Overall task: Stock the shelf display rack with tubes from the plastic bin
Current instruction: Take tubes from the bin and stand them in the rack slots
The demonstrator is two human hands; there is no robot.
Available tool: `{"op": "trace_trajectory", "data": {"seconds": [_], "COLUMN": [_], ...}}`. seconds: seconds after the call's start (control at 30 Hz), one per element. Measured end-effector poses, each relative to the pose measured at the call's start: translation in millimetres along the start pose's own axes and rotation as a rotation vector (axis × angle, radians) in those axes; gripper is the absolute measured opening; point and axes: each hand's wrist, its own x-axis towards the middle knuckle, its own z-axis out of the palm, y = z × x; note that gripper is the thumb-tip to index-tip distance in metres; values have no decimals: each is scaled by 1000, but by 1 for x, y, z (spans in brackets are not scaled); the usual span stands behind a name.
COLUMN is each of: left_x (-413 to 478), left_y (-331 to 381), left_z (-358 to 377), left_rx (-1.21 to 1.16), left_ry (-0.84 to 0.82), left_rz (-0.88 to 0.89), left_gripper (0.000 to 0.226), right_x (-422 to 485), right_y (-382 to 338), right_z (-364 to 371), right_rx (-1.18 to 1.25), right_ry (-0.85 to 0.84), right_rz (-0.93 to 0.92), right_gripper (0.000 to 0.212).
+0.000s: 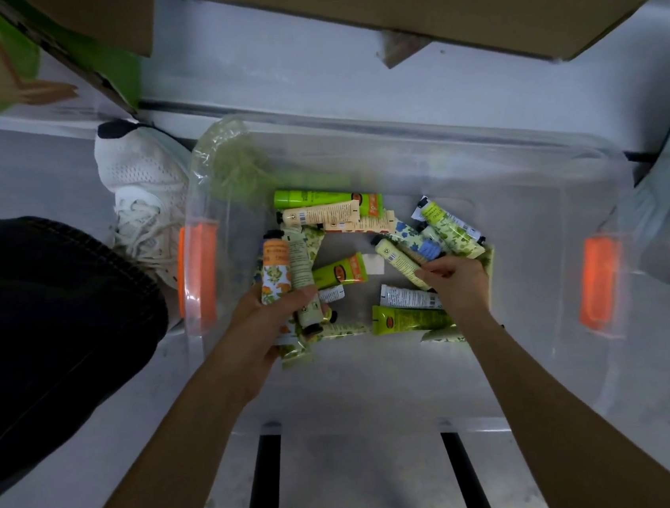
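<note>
Two bare forearms point(171, 444) reach down into the clear plastic bin point(396, 142). Left hand point(268, 323) curls around a bundle of tubes point(300, 274), with the orange-flowered tube point(274, 266) outermost. Right hand point(458, 280) pinches a cream tube point(400, 259) lying among loose tubes point(410, 318) on the bin floor.

Green, cream and floral tubes point(408, 317) lie jumbled flat on the bottom of the clear, orange-latched plastic bin point(527, 208).

Inside the clear plastic bin point(527, 208), the left hand point(266, 323) grips several tubes, among them an orange-patterned tube point(274, 270), while the right hand point(458, 278) pinches a cream tube point(400, 257) among loose tubes.
</note>
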Motion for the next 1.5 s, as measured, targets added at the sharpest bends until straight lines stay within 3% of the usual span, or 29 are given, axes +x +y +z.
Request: {"op": "trace_trajectory", "data": {"seconds": [0.17, 0.3, 0.4, 0.57, 0.77, 0.8, 0.87, 0.97, 1.03, 1.17, 1.5], "left_x": [0, -2, -6, -23, -73, -84, -107, -139, -158, -195, -259], "left_y": [1, 3, 5, 19, 66, 75, 94, 122, 139, 172, 204], "left_z": [0, 3, 6, 17, 30, 31, 38, 46, 51, 62, 76], "left_rx": [3, 10, 35, -16, -60, -68, -93, -117, -109, -107, -14], "left_ry": [-12, -37, -47, -69, -114, -117, -128, -160, -192, -264, -370], "left_rz": [-12, -13, -3, 52, 247, 293, 362, 444, 511, 614, 688], "left_gripper": [32, 29, 29, 25, 35, 37, 33, 19, 24, 44, 32], "right_x": [4, -3, -20, -75, -120, -126, -139, -159, -169, -188, -228], "right_y": [3, -5, -22, -60, -107, -115, -137, -168, -188, -214, -248], "right_z": [7, 2, -14, -52, -107, -119, -144, -184, -208, -247, -290], "right_rx": [-188, -158, 27, 582, 738, 743, 713, 687, 744, 798, 661], "right_ry": [-63, -44, -140, -396, -458, -460, -438, -333, -251, -236, -46], "right_rz": [-44, -70, -52, 53, -113, -145, -217, -408, -511, -703, -934], "right_gripper": [28, 21, 12, 13, 9, 21, 33, 11, 13, 49, 22]}}
